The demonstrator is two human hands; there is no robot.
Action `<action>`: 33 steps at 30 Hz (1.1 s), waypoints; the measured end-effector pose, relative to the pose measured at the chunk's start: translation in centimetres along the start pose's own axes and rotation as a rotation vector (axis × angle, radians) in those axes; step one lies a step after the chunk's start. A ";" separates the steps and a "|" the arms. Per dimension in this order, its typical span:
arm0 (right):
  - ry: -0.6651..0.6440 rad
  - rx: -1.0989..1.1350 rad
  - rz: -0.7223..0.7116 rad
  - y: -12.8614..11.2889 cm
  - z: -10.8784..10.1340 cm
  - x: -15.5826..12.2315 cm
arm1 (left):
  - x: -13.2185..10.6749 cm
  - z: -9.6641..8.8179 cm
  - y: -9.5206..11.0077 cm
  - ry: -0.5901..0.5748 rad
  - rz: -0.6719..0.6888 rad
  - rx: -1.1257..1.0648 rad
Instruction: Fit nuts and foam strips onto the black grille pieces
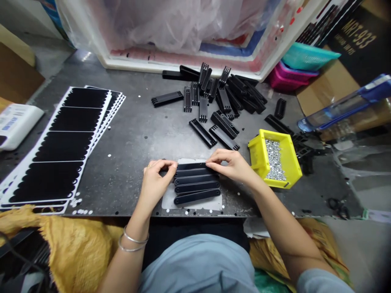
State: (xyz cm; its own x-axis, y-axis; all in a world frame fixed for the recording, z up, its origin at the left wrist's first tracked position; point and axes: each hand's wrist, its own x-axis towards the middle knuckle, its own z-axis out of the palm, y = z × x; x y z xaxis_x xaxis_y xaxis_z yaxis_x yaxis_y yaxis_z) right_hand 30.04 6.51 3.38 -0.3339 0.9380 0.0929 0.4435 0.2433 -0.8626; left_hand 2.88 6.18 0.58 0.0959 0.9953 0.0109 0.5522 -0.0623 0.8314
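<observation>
Sheets of black die-cut pads lie at the left of the worktop. The left hand and right hand are nearly closed, pinching the top black strip at both ends, above four similar strips on a white backing sheet. It is judged that uneven pulling could set this strip askew, and the yellow bin of silver fasteners could be tipped if it is knocked by the right forearm.

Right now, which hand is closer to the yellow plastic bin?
Your right. The right hand is just left of the yellow plastic bin, at one end of the black strips. The left hand is farther away, at the strips' other end.
</observation>
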 end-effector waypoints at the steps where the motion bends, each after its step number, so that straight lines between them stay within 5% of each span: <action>1: -0.004 -0.005 0.002 -0.1 0.0 -0.1 | 0.0 0.0 0.0 -0.001 0.002 0.001; 10: 0.151 -0.701 -0.101 -0.6 1.2 -3.9 | -0.5 -0.6 -0.2 0.048 0.014 -0.034; 14: -0.030 -0.731 -0.044 -2.7 5.8 -4.7 | -2.5 -1.8 -0.4 0.187 -0.025 -0.204; 18: -0.090 -0.633 -0.057 -5.5 12.1 -2.0 | -4.5 -3.0 -0.2 0.307 -0.013 -0.271; 21: -0.144 -0.455 -0.140 -7.4 14.0 -0.2 | -5.3 -3.8 0.0 0.364 0.018 -0.261; 24: -0.161 -0.122 -0.211 -7.9 12.3 -1.1 | -5.1 -3.8 0.4 0.281 0.080 -0.227; 26: 0.023 0.074 -0.157 -7.1 10.0 -3.2 | -4.5 -3.0 0.8 0.089 0.164 -0.093; 29: 0.485 0.159 0.067 -4.8 6.9 -7.4 | -3.8 0.0 1.9 -0.230 0.326 0.242; 33: 0.651 -0.005 0.247 -0.7 4.6 -12.0 | -2.7 4.4 3.4 -0.282 0.474 0.512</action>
State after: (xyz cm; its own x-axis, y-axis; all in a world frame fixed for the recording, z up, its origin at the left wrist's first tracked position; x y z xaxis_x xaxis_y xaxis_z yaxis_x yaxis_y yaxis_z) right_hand 29.90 -6.06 0.56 0.3435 0.9227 0.1750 0.4466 0.0034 -0.8947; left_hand 8.18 2.91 0.94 0.5898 0.8009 0.1035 0.7085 -0.5747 0.4096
